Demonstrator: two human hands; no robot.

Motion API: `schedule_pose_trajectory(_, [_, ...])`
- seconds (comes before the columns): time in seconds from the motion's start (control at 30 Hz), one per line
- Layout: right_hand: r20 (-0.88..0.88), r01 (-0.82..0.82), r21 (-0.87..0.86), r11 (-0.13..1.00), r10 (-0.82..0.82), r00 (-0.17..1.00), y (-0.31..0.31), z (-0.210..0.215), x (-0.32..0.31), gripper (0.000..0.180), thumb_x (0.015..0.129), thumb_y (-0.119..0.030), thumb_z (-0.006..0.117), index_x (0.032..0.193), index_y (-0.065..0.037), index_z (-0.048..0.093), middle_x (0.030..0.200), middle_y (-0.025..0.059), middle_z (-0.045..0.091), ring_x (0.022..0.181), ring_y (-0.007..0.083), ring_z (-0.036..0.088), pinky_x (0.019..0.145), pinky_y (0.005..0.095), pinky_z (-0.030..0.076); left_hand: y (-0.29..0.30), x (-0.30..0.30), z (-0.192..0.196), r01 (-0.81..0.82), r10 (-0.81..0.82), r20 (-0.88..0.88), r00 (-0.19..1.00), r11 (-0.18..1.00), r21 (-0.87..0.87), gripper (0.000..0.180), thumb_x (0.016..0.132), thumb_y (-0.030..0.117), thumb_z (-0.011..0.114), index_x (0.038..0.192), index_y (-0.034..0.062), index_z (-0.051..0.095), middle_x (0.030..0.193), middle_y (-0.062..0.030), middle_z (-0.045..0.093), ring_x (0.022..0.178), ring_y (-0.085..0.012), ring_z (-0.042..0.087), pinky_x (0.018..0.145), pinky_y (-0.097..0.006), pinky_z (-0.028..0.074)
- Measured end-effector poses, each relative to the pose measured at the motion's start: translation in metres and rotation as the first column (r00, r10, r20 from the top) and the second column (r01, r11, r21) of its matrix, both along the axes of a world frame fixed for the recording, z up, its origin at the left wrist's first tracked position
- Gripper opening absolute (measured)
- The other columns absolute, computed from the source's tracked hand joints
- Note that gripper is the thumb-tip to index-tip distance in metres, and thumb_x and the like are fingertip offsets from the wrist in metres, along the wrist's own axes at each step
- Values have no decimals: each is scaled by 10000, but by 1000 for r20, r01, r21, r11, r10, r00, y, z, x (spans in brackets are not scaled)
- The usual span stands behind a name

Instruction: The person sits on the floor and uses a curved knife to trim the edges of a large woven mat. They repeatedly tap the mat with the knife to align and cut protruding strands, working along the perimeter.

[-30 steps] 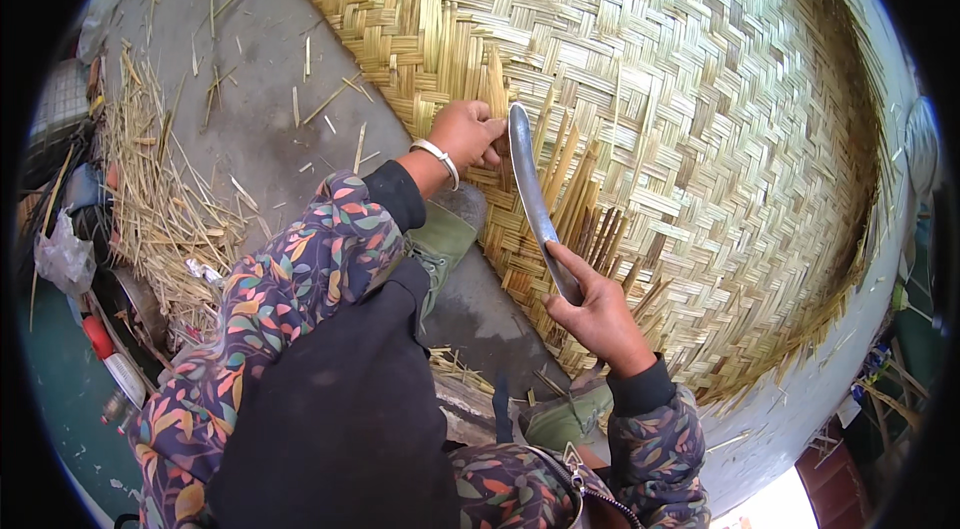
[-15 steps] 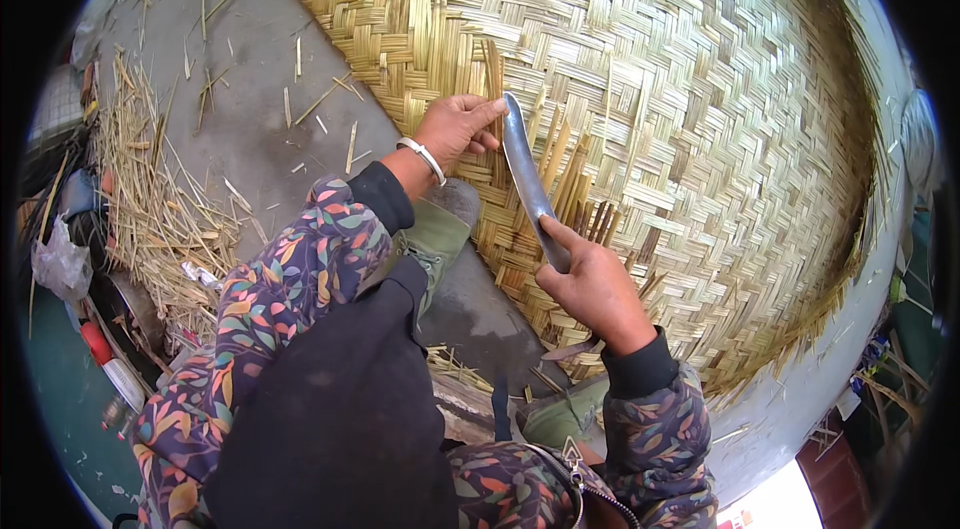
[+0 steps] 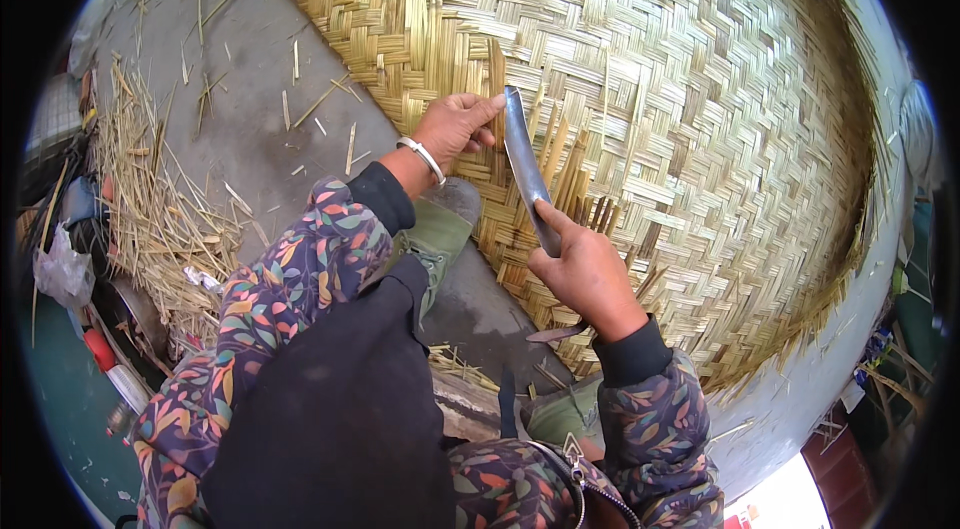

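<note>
My left hand (image 3: 458, 129), with a white bangle (image 3: 424, 157) at the wrist, is closed in a pinch on an upright bamboo strip (image 3: 496, 69) at the edge of a large woven mat (image 3: 680, 129). My right hand (image 3: 588, 274) is wrapped round a curved knife (image 3: 525, 154). Its grey blade points away from me, and the tip lies beside my left fingertips. A dark curved piece (image 3: 558, 334) sticks out below my right hand; I cannot tell whether it belongs to the knife. Several loose strip ends (image 3: 572, 174) stand up from the weave just right of the blade.
A heap of thin split strips (image 3: 160, 219) lies on the grey floor (image 3: 260, 59) at left, with scattered offcuts around. Beyond it are a clear plastic bag (image 3: 64, 269) and assorted clutter. My green shoes (image 3: 437, 244) rest by the mat's near edge.
My right hand and the knife have shifted slightly up and to the left, the blade sliding a little farther past my left fingertips. My left hand stays almost still.
</note>
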State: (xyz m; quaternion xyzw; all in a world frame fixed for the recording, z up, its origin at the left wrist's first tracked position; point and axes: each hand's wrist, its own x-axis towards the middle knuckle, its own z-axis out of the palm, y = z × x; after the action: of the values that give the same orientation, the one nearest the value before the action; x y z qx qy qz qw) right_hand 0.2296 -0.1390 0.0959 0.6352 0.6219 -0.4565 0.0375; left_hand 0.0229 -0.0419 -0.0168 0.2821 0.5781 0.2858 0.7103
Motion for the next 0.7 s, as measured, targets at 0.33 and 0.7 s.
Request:
schedule_pose_trajectory(0.33, [211,-32,115,993,7,978,-3,-43,-29,661,799,-311,661,1421,-217,457,773,147,692,707,339,683,634,455,546,-11,6,13,19,-16,13,1000,969,-245,254,880,281,707,783,64,617,569,10,540,416,-89,477,389,-265,370])
schedule_pose_trajectory(0.7, [259,-100,106,989,70,963,3,-42,-25,658,805,-283,637,1432,-232,444,723,143,686,663,323,686,605,455,549,11,14,3,132,-162,-262,952,983,-127,349,819,353,780,794,31,648,594,-15,582,478,-105,566,437,-256,446])
